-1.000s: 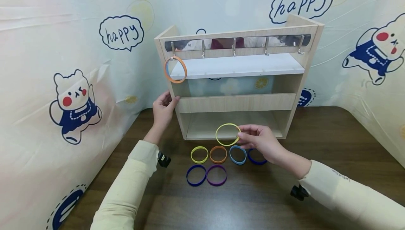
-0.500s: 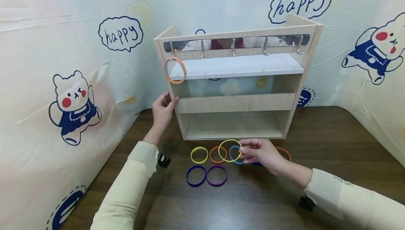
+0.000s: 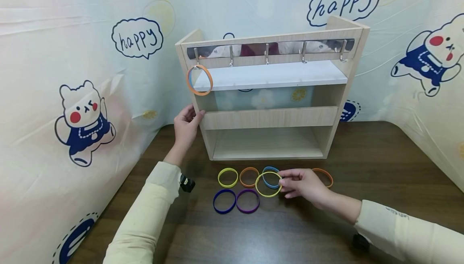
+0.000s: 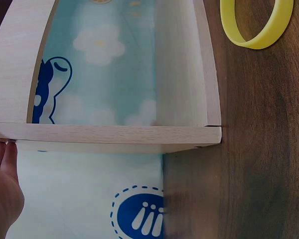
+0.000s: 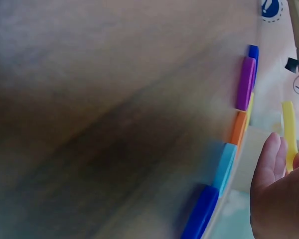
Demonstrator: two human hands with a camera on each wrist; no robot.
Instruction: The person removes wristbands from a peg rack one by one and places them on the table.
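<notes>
Presently, head view: the right hand [image 3: 303, 185] pinches a yellow, rubbery-looking circular band [image 3: 267, 196] above the dark-brown wooden table [image 3: 261, 240]. Relative to one second ago, both sit lower; the band has left the front of the pale wood-grain rack [image 3: 268, 117] and overlaps, in sight, a light-blue circular band [image 3: 270, 168], so handling appears centred on the table, not the metal hooks [image 3: 267, 53]. An orange circular band [image 3: 211, 82] hangs from the leftmost hook. The left hand [image 3: 185, 129] grips the rack's side edge, thumb in front.

Left wrist view: the left hand touches the rack's outer side; another yellow band [image 4: 259, 45] lies nearby.

Right wrist view: the pinched band appears edge-on between thumb and fingers, apart from a purple circular band [image 5: 245, 83]
</notes>
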